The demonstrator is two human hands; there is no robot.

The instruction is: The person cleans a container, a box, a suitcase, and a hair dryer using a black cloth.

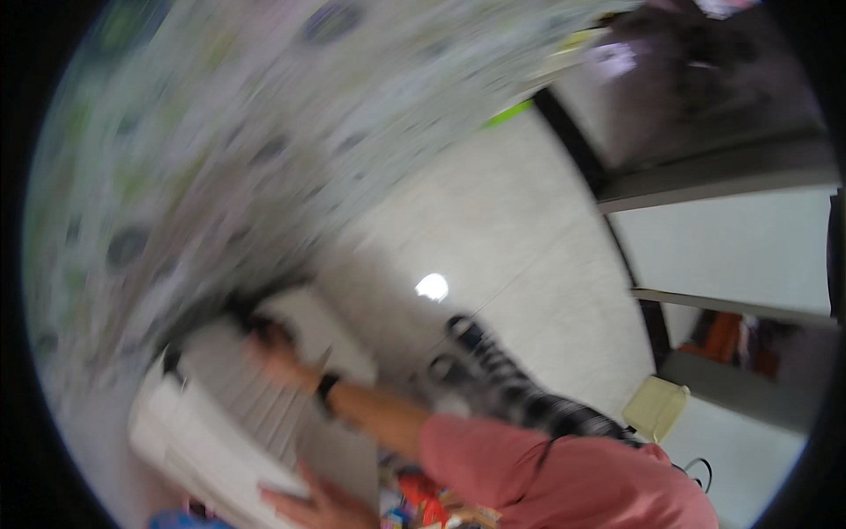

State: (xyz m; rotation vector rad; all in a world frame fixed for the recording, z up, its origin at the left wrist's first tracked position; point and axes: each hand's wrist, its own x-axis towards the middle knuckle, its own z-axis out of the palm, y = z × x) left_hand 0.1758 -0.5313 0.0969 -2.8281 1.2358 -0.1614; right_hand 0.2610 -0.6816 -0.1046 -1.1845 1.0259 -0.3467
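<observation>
A pale, box-like plastic thing [198, 423] with a ribbed face stands at the lower left; its exact kind is unclear. Across its ribbed side reaches my right hand [278, 357], with a dark band at the wrist and a pink sleeve up the arm. The fingers are smeared by motion beside a dark part [251, 313] at the box's far end, so any grip is hidden. My left hand [322, 507] lies at the near side of the box, fingers spread, cut off by the lower edge.
A blurred, spotted fabric-like surface [220, 159] fills the upper left. Pale tiled floor [529, 229] lies beyond my plaid-clad legs [538, 397]. Shelving [723, 185] lines the right, near a small yellowish item [656, 407]. Colourful packages [423, 498] lie below my right arm.
</observation>
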